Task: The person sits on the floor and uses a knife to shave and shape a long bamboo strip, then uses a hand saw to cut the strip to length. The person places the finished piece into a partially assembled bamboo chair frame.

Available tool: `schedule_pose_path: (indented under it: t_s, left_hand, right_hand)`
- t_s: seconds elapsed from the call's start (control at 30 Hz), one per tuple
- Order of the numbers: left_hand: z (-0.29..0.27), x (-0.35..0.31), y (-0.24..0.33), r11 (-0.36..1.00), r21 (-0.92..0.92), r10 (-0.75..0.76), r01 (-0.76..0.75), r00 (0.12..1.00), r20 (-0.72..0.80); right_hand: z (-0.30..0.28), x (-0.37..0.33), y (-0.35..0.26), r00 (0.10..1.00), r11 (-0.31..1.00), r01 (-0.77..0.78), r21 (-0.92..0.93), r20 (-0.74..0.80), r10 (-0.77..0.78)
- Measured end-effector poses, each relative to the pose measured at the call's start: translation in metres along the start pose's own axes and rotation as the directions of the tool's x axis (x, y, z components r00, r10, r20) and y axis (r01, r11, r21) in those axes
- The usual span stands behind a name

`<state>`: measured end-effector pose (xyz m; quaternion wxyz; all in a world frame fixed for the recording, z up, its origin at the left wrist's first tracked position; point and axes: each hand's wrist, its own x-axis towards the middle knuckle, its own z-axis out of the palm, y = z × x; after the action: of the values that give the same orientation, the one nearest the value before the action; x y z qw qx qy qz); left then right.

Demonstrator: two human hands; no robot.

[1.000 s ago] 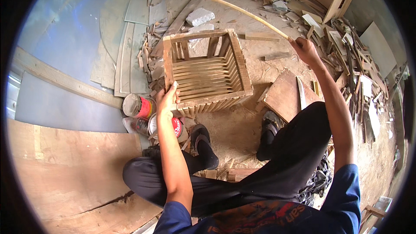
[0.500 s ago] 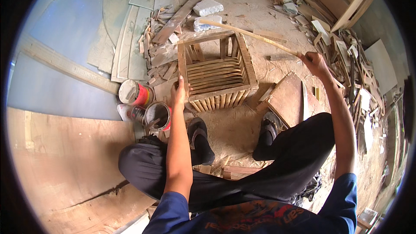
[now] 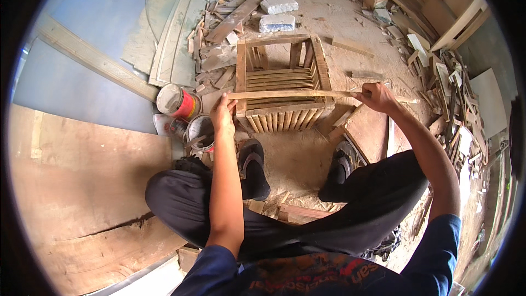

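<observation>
A slatted wooden crate (image 3: 284, 70) stands on the floor in front of me, its near side made of narrow upright slats. Across its near top edge runs a long thin wooden strip (image 3: 290, 94), roughly level from left to right. My right hand (image 3: 378, 98) is closed in a fist round the strip, and a short end sticks out beyond it. At the crate's near left corner, my left hand (image 3: 223, 114) has its thumb and fingers at the strip's left end. Whether the strip rests on the crate or hovers just above it, I cannot tell.
Open paint cans (image 3: 178, 102) stand left of the crate. A wooden board (image 3: 367, 130) lies by my right foot. Scrap wood (image 3: 446, 90) is heaped along the right, and two white blocks (image 3: 278, 4) lie beyond the crate. Plywood (image 3: 93, 181) covers the near left.
The strip has swung from slanting up and away to lying level across the crate's near edge. My right hand came down and left; my left hand moved from the crate's side to the strip's end.
</observation>
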<state>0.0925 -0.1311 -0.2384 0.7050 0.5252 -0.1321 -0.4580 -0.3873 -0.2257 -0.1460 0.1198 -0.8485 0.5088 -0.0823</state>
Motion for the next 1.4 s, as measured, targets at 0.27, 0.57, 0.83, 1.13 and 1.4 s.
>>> schedule_pose_path:
  t_s: [0.27,0.57,0.83,1.13,1.4]
  left_hand:
    - [0.008,0.003,-0.007,0.979,0.194,-0.013,0.058,0.974,-0.226]
    - [0.01,-0.012,-0.001,0.978,0.171,-0.109,0.119,0.992,-0.07]
    - [-0.007,-0.019,0.012,0.943,0.297,-0.14,0.147,0.989,-0.047]
    - [-0.007,-0.021,0.014,0.889,0.439,-0.123,0.128,0.992,-0.041]
    - [-0.012,-0.015,0.01,0.856,0.513,-0.086,0.069,0.996,0.009]
  right_hand:
    - [0.015,0.004,0.033,0.991,0.991,0.128,-0.045,0.052,-0.126]
    - [0.036,0.011,0.028,0.978,0.978,0.193,-0.084,0.101,-0.184]
    - [0.034,0.028,0.02,0.96,0.981,0.192,0.009,0.205,-0.19]
    - [0.031,0.033,0.007,0.939,0.985,0.167,0.032,0.299,-0.169]
    - [0.041,0.03,0.018,0.929,0.966,0.26,-0.015,0.278,-0.245]
